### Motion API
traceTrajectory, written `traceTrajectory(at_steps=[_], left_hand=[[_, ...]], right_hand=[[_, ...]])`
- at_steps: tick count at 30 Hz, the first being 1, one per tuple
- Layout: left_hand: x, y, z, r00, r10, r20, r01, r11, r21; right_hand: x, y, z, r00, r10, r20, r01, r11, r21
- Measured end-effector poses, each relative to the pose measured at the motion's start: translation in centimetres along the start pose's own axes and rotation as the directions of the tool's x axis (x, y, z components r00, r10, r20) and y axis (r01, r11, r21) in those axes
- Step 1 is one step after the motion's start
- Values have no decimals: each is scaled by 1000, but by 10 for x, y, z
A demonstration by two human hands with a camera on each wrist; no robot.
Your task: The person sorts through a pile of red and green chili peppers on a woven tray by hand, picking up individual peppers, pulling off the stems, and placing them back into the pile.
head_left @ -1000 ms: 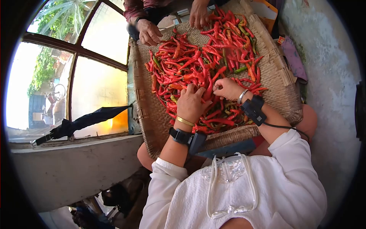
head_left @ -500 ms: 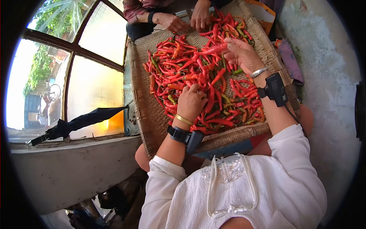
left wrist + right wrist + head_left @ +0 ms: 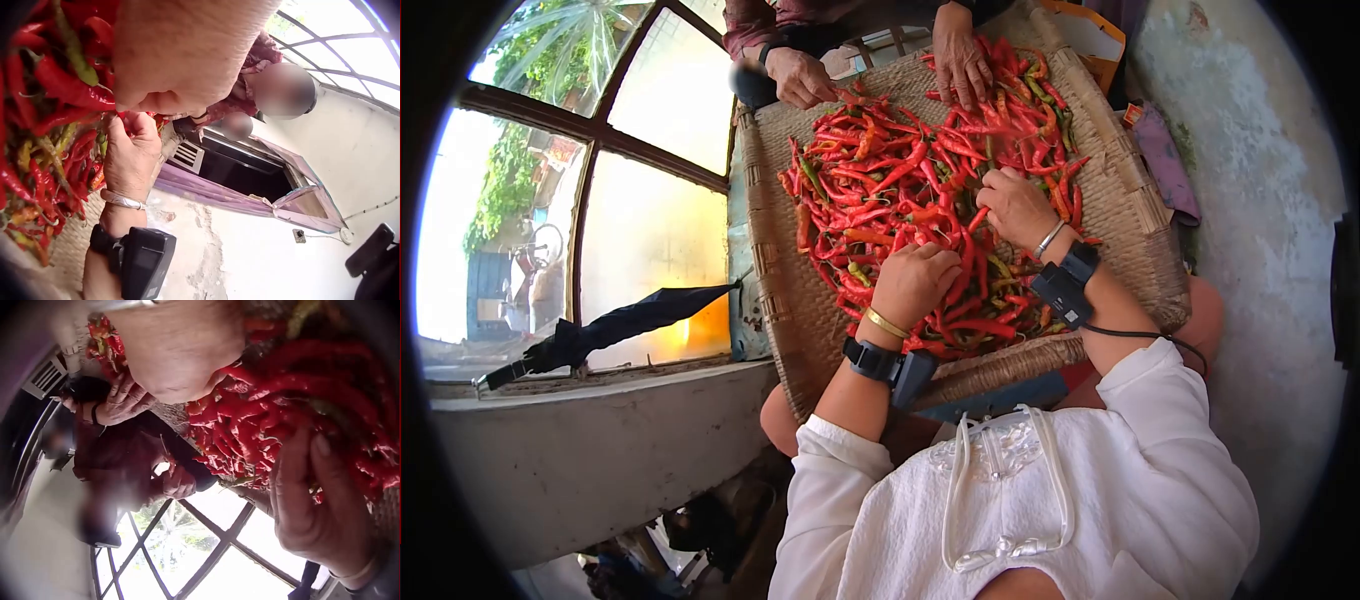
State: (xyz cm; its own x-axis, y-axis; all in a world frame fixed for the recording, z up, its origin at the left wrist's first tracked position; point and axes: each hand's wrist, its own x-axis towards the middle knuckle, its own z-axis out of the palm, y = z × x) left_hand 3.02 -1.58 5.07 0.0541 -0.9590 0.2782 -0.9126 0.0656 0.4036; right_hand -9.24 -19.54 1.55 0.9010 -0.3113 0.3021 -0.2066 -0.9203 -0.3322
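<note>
Red chili peppers (image 3: 880, 165), with some green and orange ones, lie heaped on a woven tray (image 3: 1135, 215). My left hand (image 3: 915, 285) is low over the near middle of the heap. In the right wrist view, its thumb and fingers (image 3: 300, 481) point into the peppers with a gap between the tips and no pepper plainly held. To its right, my right hand (image 3: 1022, 212) pinches a red chili pepper (image 3: 129, 124) between thumb and fingers, most of which the hand hides in the left wrist view.
Across the tray another person's hand (image 3: 798, 78) is at an orange pepper (image 3: 852, 97), while their other hand (image 3: 962, 60) rests on the heap. A folded dark umbrella (image 3: 635, 320) leans by the window at left. A wall (image 3: 1250, 200) stands at right.
My right hand went up over the far right peppers, holding a red one, then came back down nearer my left hand. The left hand barely moved. The other person's hand reached further onto the heap.
</note>
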Motion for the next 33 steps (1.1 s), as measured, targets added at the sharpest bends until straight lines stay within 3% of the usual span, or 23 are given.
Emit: traceTrajectory(at_steps=[2,4,6,8,10,12,14,18,20,21,22,24,25,26,29,31,33], left_hand=[[-1,-1,0,1000,-16,27,16,1000,-1],[0,-1,0,999,-28,17,29,999,-37],[2,2,-2,998,-54,14,55,996,-77],[3,6,-4,997,-82,12,83,989,-119],[3,8,-5,993,-116,23,118,983,-138],[4,6,-6,991,-111,71,121,981,-151],[4,7,-4,987,-105,120,124,979,-163],[3,6,4,983,-162,89,176,969,-175],[1,4,5,981,-165,103,182,966,-181],[1,3,5,988,-118,102,136,970,-201],[1,3,6,993,-69,99,89,971,-220],[0,4,8,992,-44,116,69,974,-218],[0,5,9,990,-19,139,49,975,-217],[0,6,10,990,-20,140,51,974,-219],[1,12,8,978,43,204,6,973,-231],[1,13,9,964,105,243,-42,967,-253],[1,13,8,970,102,221,-46,969,-245]], right_hand=[[3,-1,-27,996,86,-18,-86,996,-26],[4,-1,-46,994,78,-83,-84,993,-77],[5,8,-51,926,376,-22,-347,876,336],[4,12,-47,922,380,-67,-323,854,408],[7,4,-56,807,489,333,-583,565,584],[7,6,-52,810,451,374,-577,504,643],[6,8,-50,801,276,532,-597,289,749],[8,-1,-43,784,136,605,-616,288,734],[11,-2,-38,873,322,367,-332,-158,930],[15,-3,-41,885,343,314,-226,-273,935],[16,-4,-38,886,341,315,-227,-272,935],[18,-5,-30,826,427,368,-462,140,876],[16,-7,-28,808,364,463,-571,288,769],[15,-14,-22,809,342,478,-583,370,723],[9,-21,12,913,287,291,-405,733,547],[8,-30,17,922,285,263,-375,825,423],[11,-29,11,910,308,279,-409,780,474]])
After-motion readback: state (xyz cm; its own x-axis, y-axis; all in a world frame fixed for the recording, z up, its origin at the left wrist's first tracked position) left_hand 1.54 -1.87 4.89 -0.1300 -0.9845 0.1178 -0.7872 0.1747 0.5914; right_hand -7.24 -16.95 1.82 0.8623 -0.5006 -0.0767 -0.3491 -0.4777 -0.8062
